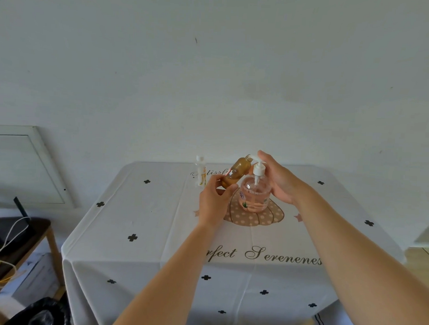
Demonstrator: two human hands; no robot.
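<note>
**Amber bottle tipped at the soap pump**

A small clear bottle (200, 172) with a white cap stood at the back of the desk (158, 209), just left of the hands. The left hand (213, 201) gripped the amber bottle (236, 172), tilted with its neck beside the pump. The right hand (279, 180) curled round the pump head of the pink soap dispenser (255, 196), which stood mid-desk. The tablecloth (137, 261) read "Perfect Serenenes".

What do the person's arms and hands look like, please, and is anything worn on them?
Both arms are bare as far as the picture shows. The left forearm and the right forearm carry no sleeve, watch or bracelet. The left hand and the right hand are ungloved, and no ring shows on the fingers that can be seen.
</note>
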